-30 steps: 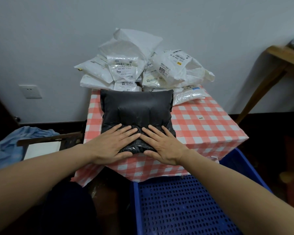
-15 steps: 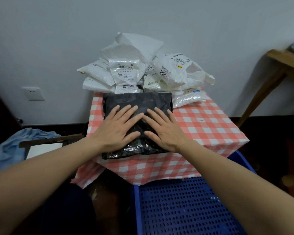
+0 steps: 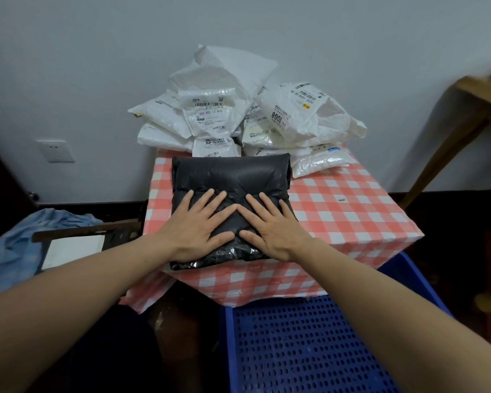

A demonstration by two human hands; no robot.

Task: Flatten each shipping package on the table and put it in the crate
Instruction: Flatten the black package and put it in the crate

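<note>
- Here we are with both hands down on the black shipping package [image 3: 230,174]; it lies on the left part of the table [image 3: 352,211] with the red-and-white checked cloth, its near end reaching the table's front edge
- Our left hand [image 3: 194,225] is spread wide, fingers straight, palm pressing the package's near-left part; it grips nothing
- Our right hand [image 3: 272,226] does the same on the near-right part, fingers splayed and flat; the two forefingers all but meet over the package's middle
- Beyond our fingertips the far half of the package swells up, puffy; under the heels of our palms the near end lies crumpled and shiny
- Behind it, a pile of white shipping packages [image 3: 238,109] is heaped against the wall; the nearest one sits right at the black package's far edge
- The blue perforated crate [image 3: 309,350] sits low, in front of the table and to the right, under our right forearm
- Off to the left, a blue cloth [image 3: 14,236]; above it, a wall socket [image 3: 56,150]
</note>
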